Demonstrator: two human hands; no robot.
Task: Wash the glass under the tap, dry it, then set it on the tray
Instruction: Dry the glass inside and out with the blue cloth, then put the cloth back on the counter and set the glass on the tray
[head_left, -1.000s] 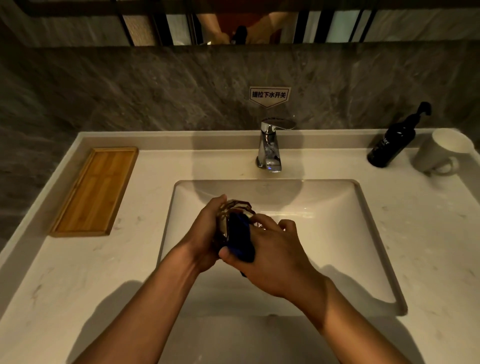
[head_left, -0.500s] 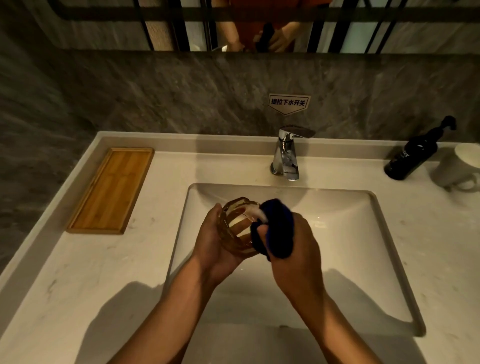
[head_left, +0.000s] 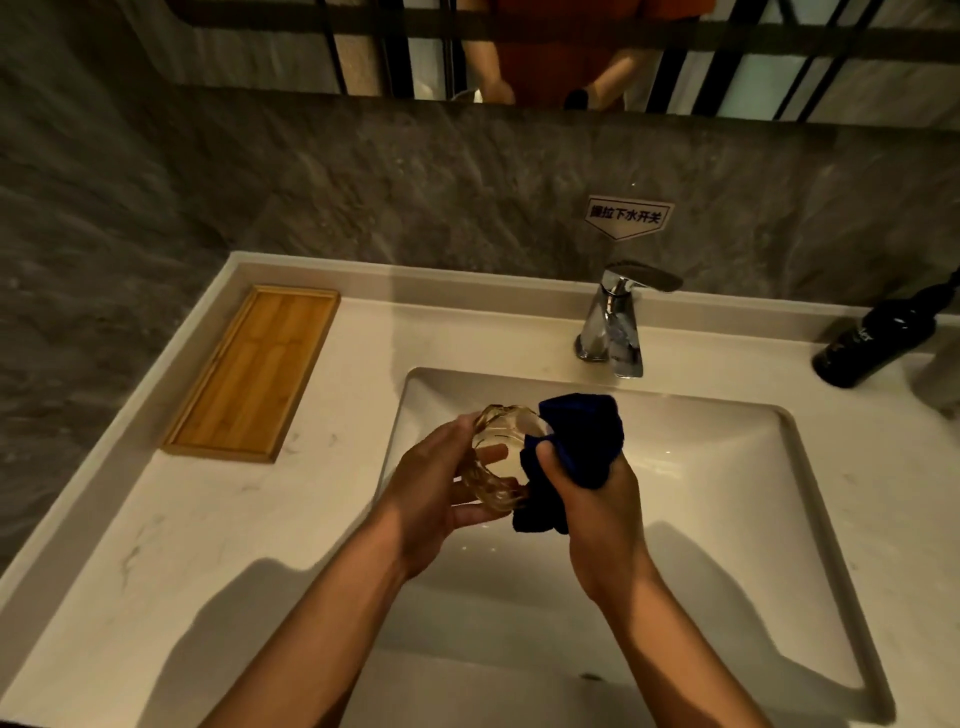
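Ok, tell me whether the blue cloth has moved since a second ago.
Yes. The cloth in the right hand has shifted back toward the tap, from across the front of the glass to its right side.

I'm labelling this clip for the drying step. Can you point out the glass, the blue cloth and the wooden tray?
glass (head_left: 501, 441): head view, on its clear side wall.
blue cloth (head_left: 582, 436): head view, on the bunched upper fold.
wooden tray (head_left: 254, 374): head view, on its bare floor.

A dark pump bottle (head_left: 878, 340) stands on the pale marble countertop (head_left: 218, 525) at far right. A white arrow-shaped sign (head_left: 627, 216) with Chinese characters hangs on the grey stone wall (head_left: 363, 187)
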